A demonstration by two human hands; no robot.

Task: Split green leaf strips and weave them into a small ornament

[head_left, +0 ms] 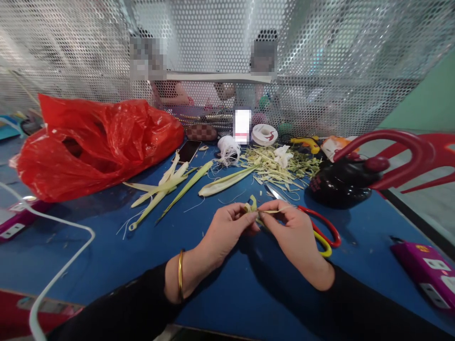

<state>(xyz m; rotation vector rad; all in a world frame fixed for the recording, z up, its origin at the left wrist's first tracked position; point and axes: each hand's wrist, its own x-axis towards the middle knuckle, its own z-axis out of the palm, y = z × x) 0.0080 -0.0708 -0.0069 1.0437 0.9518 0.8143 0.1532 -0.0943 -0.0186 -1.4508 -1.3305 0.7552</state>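
A narrow, pale yellow-green strip of folded plant husk (253, 204) is held up between both hands, over the middle of the blue-topped table (124, 265). It is pinched in the grip of the left hand (229, 227), between thumb and fingers, with a curled end left standing above the fingertips. Its other side is grasped by the grip of the right hand (291, 227), with the thumb and index finger brought together. The exact fold is hidden by the fingers. A gold-coloured bangle (180, 274) is worn on the left wrist.

Just beyond the right hand, metal scissors with red and yellow handles (322, 215) are partly covered by it. Long pale green husk leaves (159, 187) are spread ahead and to the left. Farther back, a heap of shredded yellow-green husk scraps (272, 170) is seen near a bundle of white thread (228, 148) and a round white spool (265, 134). A black phone (188, 151) is laid near a large red plastic bag (117, 142) at left. At right, a glossy black bottle with a dark red handle (339, 184) is placed. The table is backed by a perforated silver panel (213, 28).
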